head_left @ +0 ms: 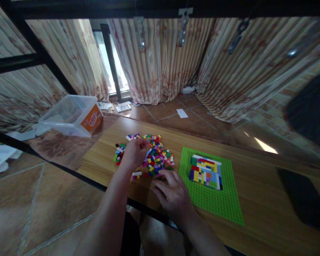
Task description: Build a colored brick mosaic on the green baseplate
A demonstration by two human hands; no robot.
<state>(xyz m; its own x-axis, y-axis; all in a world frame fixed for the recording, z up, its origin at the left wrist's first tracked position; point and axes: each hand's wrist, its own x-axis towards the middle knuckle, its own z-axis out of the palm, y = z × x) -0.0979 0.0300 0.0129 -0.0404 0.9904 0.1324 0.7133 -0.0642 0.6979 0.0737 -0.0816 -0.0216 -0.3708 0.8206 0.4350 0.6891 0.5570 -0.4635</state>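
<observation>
A heap of small coloured bricks (156, 154) lies on the wooden table (256, 192). My left hand (134, 152) hovers over the heap's left side, fingers curled downward into the bricks; what they pinch is hidden. My right hand (173, 193) rests flat on the table at the heap's near edge, fingers spread toward the bricks. To the right lies a green baseplate (218, 206) carrying a rectangular patch of coloured bricks (206, 171). A few loose bricks (136, 174) sit near my left wrist.
A clear plastic bin with an orange label (74, 115) stands on a brown mat at the far left. A dark flat object (304, 201) lies on the table's right side. Curtains and a tiled floor with papers (182, 113) lie beyond.
</observation>
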